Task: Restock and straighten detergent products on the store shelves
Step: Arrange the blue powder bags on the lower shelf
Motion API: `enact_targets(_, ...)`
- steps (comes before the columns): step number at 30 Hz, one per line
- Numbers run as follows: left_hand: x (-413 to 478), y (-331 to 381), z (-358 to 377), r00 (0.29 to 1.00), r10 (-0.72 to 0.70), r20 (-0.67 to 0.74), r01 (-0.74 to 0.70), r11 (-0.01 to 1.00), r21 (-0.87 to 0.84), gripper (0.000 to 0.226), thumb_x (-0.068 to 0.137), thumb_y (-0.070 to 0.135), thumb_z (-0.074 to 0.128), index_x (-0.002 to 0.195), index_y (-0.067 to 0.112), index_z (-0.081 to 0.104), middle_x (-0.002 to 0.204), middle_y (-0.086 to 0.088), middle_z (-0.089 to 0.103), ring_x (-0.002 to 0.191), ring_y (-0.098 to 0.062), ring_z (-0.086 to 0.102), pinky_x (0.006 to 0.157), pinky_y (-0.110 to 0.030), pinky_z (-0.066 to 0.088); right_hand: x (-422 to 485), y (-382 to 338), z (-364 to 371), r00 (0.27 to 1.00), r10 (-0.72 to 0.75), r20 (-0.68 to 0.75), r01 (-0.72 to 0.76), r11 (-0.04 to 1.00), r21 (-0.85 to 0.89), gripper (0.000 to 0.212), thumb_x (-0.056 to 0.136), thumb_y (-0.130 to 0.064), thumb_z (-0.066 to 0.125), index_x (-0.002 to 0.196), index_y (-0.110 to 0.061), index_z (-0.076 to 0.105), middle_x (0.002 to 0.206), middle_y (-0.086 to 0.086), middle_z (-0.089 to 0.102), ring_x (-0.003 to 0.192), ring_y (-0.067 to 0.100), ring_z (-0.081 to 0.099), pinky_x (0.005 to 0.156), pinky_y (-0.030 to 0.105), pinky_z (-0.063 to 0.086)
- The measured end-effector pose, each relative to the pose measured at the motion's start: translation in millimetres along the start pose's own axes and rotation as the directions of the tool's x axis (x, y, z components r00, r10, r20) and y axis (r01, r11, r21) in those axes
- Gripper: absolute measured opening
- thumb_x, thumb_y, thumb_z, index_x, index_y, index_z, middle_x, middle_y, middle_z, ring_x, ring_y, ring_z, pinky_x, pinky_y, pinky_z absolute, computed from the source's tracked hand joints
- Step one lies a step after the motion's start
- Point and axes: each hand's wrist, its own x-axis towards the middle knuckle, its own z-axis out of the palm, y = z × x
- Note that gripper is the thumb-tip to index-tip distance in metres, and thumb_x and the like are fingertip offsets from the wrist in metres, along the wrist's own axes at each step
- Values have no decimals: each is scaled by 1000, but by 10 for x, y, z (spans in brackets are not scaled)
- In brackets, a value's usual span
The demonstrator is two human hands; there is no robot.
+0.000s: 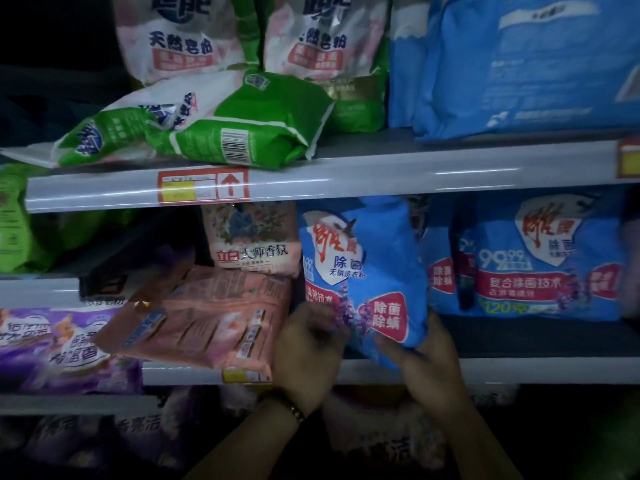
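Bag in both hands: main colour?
Blue bag, with a white crest and red labels; head view, the only one.

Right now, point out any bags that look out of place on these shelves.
Two spots stand out. On the top shelf, two green bags lie flat and overlap, one overhanging the shelf edge, while the bags behind stand upright. On the middle shelf, a pink bag lies tipped at an angle. Both hands hold the blue bag upright.
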Motion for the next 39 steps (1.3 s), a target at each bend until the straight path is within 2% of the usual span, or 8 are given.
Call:
enact_targets(3,154,-133,-10,996,-92,-15,92,994,51,60,59,48,86,107,29,56,107,1,70,99,-16,69,91,-48,58,61,17,-234,1000,18,9,-18,998,64,57,80,1,86,129,-19,65,118,0,78,109,19,75,95,42,59)
enact_targets(7,440,-325,56,966,-193,171,185,981,59,98,56,46,99,137,19,51,127,8,68,118,-12,65,109,-42,51,136,67,-482,999,41,-29,-38,994,99,54,83,4,82,129,-16,64,119,2,77,108,18,75,85,25,62)
enact_targets(9,557,-382,116,946,-209,249,200,978,61,114,49,52,99,146,23,48,135,8,70,125,-13,66,111,-47,52,166,101,-542,1000,25,-8,-24,996,80,55,86,0,80,134,-19,61,123,-1,76,112,16,73,92,31,60)
enact_targets(14,713,-467,275,914,-160,372,164,986,20,75,66,9,99,127,26,59,116,9,79,111,-15,74,96,-36,62,282,88,-606,997,-59,51,63,994,-86,51,93,-9,76,138,-26,60,126,-12,74,118,6,69,99,30,54)
enact_targets(21,763,-492,461,960,-202,194,187,978,95,103,31,51,103,119,27,55,111,4,77,98,-13,76,88,-44,64,470,113,-541,972,-184,-148,70,822,-565,47,97,-25,74,138,-9,58,123,8,72,112,28,68,89,31,48)
enact_targets(28,568,-311,753,992,-121,-45,127,974,186,95,35,45,105,106,35,43,113,4,66,98,-18,70,84,-48,63,280,259,-233,920,-215,-328,-28,798,-601,100,92,-36,77,167,-15,15,169,18,21,155,39,24,122,52,35)
enact_targets(32,485,-229,845,993,-109,-53,119,965,234,95,43,40,105,107,30,37,116,2,60,101,-21,68,82,-47,62,100,194,32,934,-257,-248,27,743,-669,98,91,-45,73,168,-24,15,172,16,5,159,39,13,117,52,41)
enact_targets(39,657,-229,849,980,-182,82,131,898,420,111,43,54,102,119,26,27,126,-8,56,121,-38,59,100,-55,53,12,307,183,996,-94,3,60,611,-789,120,92,-57,62,155,-35,-37,169,16,-29,157,41,-25,125,54,25)
